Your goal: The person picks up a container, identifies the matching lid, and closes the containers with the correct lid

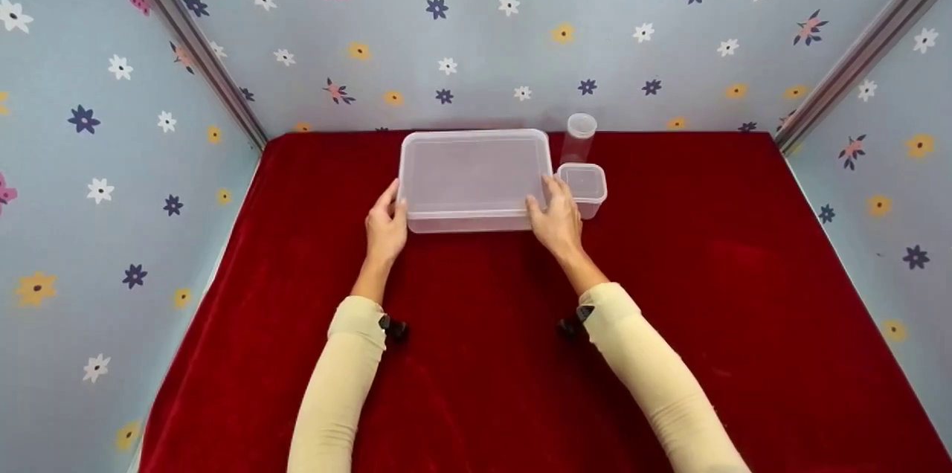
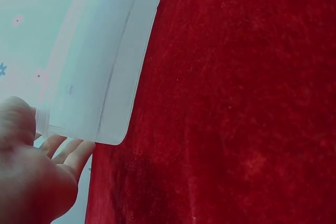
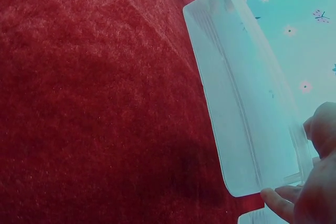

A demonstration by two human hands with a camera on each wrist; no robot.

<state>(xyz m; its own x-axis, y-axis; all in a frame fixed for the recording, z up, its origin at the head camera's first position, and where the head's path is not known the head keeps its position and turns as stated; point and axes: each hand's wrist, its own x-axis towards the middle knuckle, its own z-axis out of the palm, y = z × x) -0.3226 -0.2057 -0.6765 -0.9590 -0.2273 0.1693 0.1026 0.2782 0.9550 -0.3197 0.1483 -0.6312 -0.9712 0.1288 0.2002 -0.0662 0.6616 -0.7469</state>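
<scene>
Your left hand (image 1: 386, 226) and right hand (image 1: 556, 219) clasp the ends of the large clear lidded box (image 1: 474, 177), fingers curled on it, near the red cloth's (image 1: 729, 287) far edge, small tub (image 1: 584, 187) just beside.

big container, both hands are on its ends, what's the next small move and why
Probably lift the big container straight up a little: the left hand and right hand already hold its two short ends, and the small square box sits close against its right side.
</scene>
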